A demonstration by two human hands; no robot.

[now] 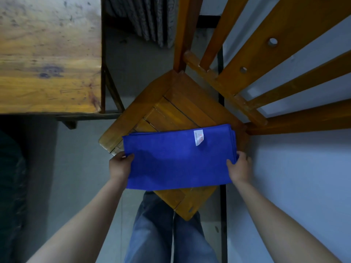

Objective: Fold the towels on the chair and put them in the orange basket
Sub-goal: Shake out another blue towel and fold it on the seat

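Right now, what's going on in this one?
A person stands over a wooden chair, gripping a blue towel at its two short ends: left hand on the left edge, right hand on the right. The towel is spread over the seat, already folded into several layers, with its white label facing up. The orange basket is not in view. A worn wooden table stands to the left.

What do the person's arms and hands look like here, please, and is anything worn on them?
The left forearm and right forearm are bare up to the frame's edge, and no sleeves show. The left hand and right hand are bare too, with no gloves and no watch, ring or bracelet visible. The legs below wear blue jeans.
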